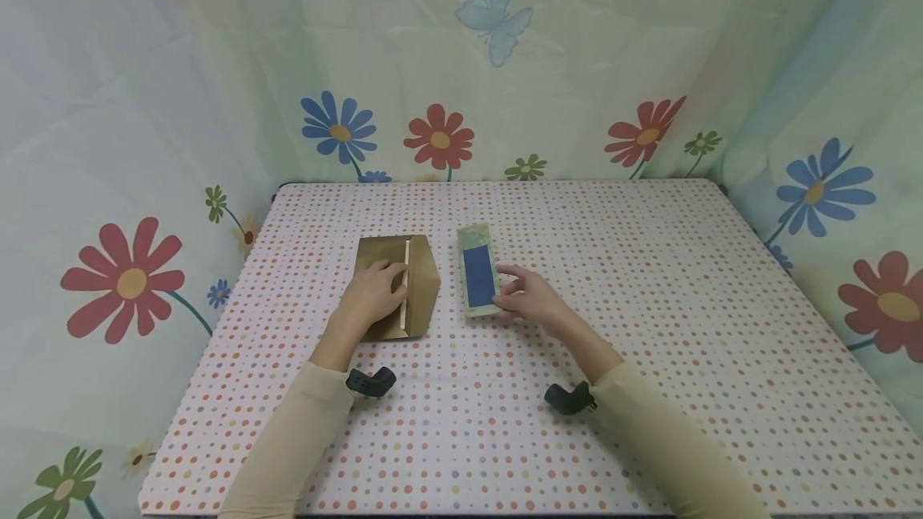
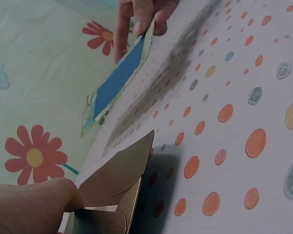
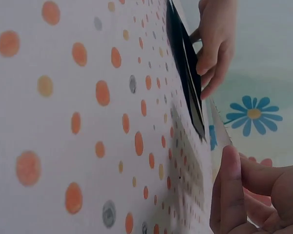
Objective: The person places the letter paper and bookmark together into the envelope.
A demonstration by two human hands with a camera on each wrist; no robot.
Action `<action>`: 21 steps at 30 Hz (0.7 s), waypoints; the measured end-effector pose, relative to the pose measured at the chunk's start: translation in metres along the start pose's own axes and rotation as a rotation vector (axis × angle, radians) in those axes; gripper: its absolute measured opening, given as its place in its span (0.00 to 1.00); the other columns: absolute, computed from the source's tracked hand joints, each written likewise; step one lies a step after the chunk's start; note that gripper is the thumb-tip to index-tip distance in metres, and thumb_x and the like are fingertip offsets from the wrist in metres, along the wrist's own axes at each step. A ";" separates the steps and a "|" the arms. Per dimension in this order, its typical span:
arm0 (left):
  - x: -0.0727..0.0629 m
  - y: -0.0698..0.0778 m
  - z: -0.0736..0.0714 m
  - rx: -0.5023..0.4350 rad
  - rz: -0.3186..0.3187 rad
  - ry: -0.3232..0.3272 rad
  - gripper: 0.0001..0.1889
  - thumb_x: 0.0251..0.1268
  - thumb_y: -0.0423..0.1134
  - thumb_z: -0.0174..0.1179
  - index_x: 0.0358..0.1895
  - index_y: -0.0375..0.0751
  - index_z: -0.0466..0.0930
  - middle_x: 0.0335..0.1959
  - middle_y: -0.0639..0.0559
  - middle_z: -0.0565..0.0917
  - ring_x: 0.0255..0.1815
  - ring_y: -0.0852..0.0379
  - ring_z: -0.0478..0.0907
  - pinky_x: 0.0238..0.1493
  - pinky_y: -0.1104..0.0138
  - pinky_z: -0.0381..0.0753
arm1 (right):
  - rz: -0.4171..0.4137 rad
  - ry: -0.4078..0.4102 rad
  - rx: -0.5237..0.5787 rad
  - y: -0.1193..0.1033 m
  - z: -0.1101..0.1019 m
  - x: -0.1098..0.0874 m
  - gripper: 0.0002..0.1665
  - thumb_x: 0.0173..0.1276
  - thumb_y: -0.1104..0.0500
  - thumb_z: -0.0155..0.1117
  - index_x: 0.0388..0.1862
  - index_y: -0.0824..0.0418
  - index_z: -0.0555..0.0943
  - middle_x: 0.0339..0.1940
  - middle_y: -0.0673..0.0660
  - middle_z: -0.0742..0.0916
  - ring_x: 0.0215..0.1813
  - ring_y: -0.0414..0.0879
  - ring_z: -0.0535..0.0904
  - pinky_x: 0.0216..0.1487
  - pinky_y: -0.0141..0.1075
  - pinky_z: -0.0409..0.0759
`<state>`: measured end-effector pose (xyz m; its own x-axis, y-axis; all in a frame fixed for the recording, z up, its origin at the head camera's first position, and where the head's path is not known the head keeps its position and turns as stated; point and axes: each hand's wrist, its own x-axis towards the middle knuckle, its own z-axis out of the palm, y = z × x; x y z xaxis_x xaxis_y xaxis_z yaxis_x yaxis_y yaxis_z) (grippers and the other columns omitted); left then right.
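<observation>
A gold-brown envelope (image 1: 425,283) lies on the left side of the table, its pointed flap spread open to the right. My left hand (image 1: 371,295) grips the envelope at its mouth, where a pale strip runs along the edge. In the left wrist view, the mouth of the envelope (image 2: 122,168) gapes beside the left hand (image 2: 34,207). To the right, my right hand (image 1: 530,299) pinches a pale green card (image 1: 476,275) with a blue rectangle by its near right edge. The card (image 2: 119,78) is raised and tilted in the left wrist view, with its shadow below.
A white cloth with coloured dots (image 1: 649,279) covers the table. Behind and at both sides hang pale curtains (image 1: 577,46) printed with flowers and a butterfly. Black curved mounts (image 1: 371,381) sit at both wrists.
</observation>
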<state>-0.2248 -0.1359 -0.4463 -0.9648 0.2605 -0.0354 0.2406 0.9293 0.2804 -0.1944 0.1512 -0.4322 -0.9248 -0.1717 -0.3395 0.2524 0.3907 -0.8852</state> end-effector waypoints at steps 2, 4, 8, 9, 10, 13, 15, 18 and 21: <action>0.000 0.000 0.000 0.001 0.004 0.000 0.25 0.68 0.49 0.47 0.67 0.50 0.69 0.68 0.39 0.69 0.67 0.36 0.66 0.66 0.46 0.67 | -0.002 -0.007 0.011 -0.002 0.003 0.001 0.40 0.65 0.63 0.63 0.74 0.54 0.59 0.50 0.63 0.76 0.40 0.47 0.83 0.44 0.38 0.85; 0.000 0.000 -0.001 0.003 0.006 0.000 0.25 0.68 0.49 0.47 0.67 0.50 0.69 0.68 0.39 0.69 0.68 0.37 0.66 0.67 0.46 0.66 | -0.006 -0.014 0.015 -0.004 0.007 0.002 0.40 0.65 0.64 0.63 0.74 0.54 0.59 0.51 0.64 0.76 0.40 0.47 0.83 0.44 0.38 0.85; 0.001 0.001 -0.001 0.002 0.002 0.001 0.25 0.68 0.49 0.47 0.67 0.50 0.69 0.67 0.40 0.69 0.68 0.38 0.66 0.67 0.46 0.65 | -0.006 -0.027 0.032 -0.008 0.016 0.005 0.40 0.64 0.64 0.63 0.74 0.54 0.60 0.52 0.64 0.76 0.40 0.48 0.84 0.44 0.38 0.85; 0.001 0.001 -0.001 0.002 0.000 0.002 0.25 0.68 0.49 0.47 0.67 0.50 0.69 0.67 0.40 0.69 0.68 0.38 0.66 0.67 0.46 0.65 | -0.008 -0.033 0.036 -0.009 0.018 0.005 0.40 0.64 0.64 0.63 0.74 0.54 0.60 0.52 0.64 0.76 0.40 0.49 0.84 0.44 0.38 0.85; 0.001 0.001 0.000 0.002 -0.003 0.002 0.25 0.68 0.49 0.47 0.67 0.50 0.69 0.67 0.40 0.69 0.68 0.38 0.66 0.67 0.46 0.66 | -0.008 -0.036 0.039 -0.010 0.020 0.006 0.40 0.64 0.64 0.63 0.73 0.54 0.60 0.52 0.64 0.76 0.40 0.49 0.84 0.44 0.38 0.85; 0.001 0.001 0.000 0.007 -0.001 0.007 0.25 0.68 0.48 0.47 0.67 0.50 0.69 0.67 0.40 0.70 0.68 0.38 0.66 0.67 0.46 0.66 | -0.008 -0.044 0.056 -0.012 0.028 0.008 0.40 0.64 0.65 0.63 0.73 0.53 0.60 0.52 0.64 0.76 0.39 0.48 0.84 0.43 0.38 0.85; 0.000 0.002 -0.001 0.010 0.001 0.007 0.25 0.68 0.49 0.47 0.67 0.50 0.69 0.67 0.40 0.70 0.68 0.39 0.66 0.67 0.46 0.65 | -0.006 -0.049 0.059 -0.013 0.033 0.009 0.40 0.64 0.64 0.64 0.73 0.53 0.61 0.51 0.63 0.76 0.39 0.47 0.83 0.43 0.38 0.85; 0.000 0.002 -0.001 0.013 0.007 0.002 0.25 0.69 0.49 0.47 0.67 0.49 0.69 0.67 0.40 0.69 0.69 0.40 0.65 0.69 0.46 0.62 | -0.015 -0.061 0.067 -0.015 0.041 0.011 0.40 0.64 0.65 0.63 0.73 0.53 0.60 0.51 0.63 0.76 0.38 0.46 0.83 0.42 0.37 0.85; 0.001 0.003 -0.002 0.014 -0.001 -0.007 0.25 0.69 0.49 0.47 0.67 0.50 0.68 0.68 0.40 0.68 0.70 0.41 0.64 0.70 0.46 0.61 | -0.020 -0.076 0.081 -0.017 0.047 0.012 0.40 0.64 0.65 0.63 0.73 0.54 0.60 0.51 0.63 0.76 0.38 0.46 0.83 0.43 0.37 0.85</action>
<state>-0.2252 -0.1334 -0.4436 -0.9642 0.2616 -0.0423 0.2414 0.9330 0.2667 -0.1968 0.0997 -0.4359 -0.9066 -0.2479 -0.3415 0.2588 0.3126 -0.9139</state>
